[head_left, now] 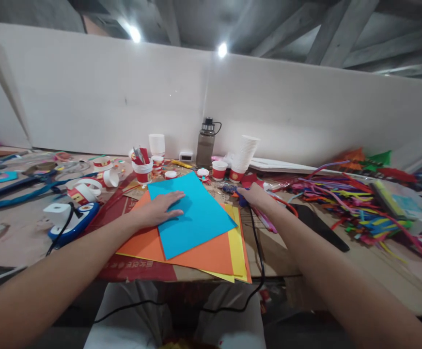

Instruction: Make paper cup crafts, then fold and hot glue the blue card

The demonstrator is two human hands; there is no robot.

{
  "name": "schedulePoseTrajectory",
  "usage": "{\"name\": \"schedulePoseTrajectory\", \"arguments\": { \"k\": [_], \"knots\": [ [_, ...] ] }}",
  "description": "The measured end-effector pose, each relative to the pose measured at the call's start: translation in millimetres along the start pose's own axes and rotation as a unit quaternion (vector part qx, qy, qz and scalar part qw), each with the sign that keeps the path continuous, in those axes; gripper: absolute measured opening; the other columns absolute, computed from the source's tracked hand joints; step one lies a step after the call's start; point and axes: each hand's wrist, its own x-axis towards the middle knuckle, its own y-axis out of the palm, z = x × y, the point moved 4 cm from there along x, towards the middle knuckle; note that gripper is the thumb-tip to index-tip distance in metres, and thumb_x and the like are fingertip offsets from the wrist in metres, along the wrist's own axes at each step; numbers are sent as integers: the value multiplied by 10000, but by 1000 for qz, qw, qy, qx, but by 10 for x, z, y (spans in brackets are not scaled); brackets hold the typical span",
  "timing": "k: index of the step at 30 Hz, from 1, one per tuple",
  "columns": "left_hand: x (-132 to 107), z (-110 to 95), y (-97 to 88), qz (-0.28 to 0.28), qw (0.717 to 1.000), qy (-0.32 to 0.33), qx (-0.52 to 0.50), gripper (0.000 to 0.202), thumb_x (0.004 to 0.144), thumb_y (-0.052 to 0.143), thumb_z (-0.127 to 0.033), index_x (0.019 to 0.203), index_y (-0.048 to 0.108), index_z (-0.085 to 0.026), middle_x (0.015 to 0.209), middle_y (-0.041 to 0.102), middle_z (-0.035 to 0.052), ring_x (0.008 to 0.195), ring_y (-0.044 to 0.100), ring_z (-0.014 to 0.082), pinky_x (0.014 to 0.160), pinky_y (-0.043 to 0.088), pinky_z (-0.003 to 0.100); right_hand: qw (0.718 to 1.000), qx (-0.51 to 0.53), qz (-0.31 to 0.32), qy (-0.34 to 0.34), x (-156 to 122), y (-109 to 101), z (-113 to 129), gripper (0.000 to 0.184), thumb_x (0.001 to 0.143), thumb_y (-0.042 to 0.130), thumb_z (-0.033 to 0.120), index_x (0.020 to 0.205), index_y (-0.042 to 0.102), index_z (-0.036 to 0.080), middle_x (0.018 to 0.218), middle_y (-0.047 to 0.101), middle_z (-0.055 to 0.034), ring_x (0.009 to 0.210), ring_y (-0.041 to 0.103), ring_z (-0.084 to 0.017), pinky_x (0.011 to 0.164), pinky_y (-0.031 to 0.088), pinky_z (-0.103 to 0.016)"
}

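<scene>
My left hand lies flat and open on a blue paper sheet, which tops a stack of orange sheets and yellow sheets. Out past the stack's far right corner, my right hand is curled around a small dark blue object; I cannot make out what it is. A black cable runs from near that hand down over the table's front edge.
Red-and-white paper cups, a stack of white cups and a dark water bottle stand at the back. Coloured pipe cleaners cover the right side. A white and blue device lies at left. A white partition wall closes the back.
</scene>
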Motion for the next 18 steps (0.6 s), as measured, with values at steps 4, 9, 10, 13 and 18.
{"name": "schedulePoseTrajectory", "arguments": {
  "k": [4,9,10,13,18],
  "knots": [
    [-6,-19,118,70,993,34,85,750,853,301,-638,1462,199,-211,1519,180,93,1398,138,265,1104,142,425,988,-135,-29,-69,-253,-24,342,435,839,510,357,1145,523,48,1066,617,-251,1048,572,-337,869,417,-459],
    [-48,-19,125,101,985,74,115,747,863,257,-638,1470,154,-215,1526,127,88,1404,91,265,1110,91,441,943,-71,29,-323,-591,427,975,617,906,372,458,1395,322,84,1459,310,-177,1364,242,-260,1096,211,-400],
    [-58,-24,123,103,984,82,118,739,865,256,-634,1468,166,-215,1526,120,89,1403,91,267,1111,86,442,934,-59,51,-348,-627,546,1050,659,910,338,489,1417,281,72,1482,261,-171,1385,179,-259,1112,174,-405],
    [-84,-32,130,99,982,101,124,714,872,258,-624,1460,200,-224,1527,116,86,1403,100,257,1117,74,435,922,-36,115,-368,-667,867,1138,739,904,247,571,1452,192,79,1517,163,-135,1405,68,-258,1127,116,-434],
    [-93,54,181,52,988,39,140,816,849,260,-658,1471,136,-145,1523,116,113,1403,96,250,1128,89,397,926,-80,174,-324,-666,1155,1029,825,872,171,649,1447,210,60,1513,154,-152,1399,89,-289,1118,107,-469]
  ]
}}
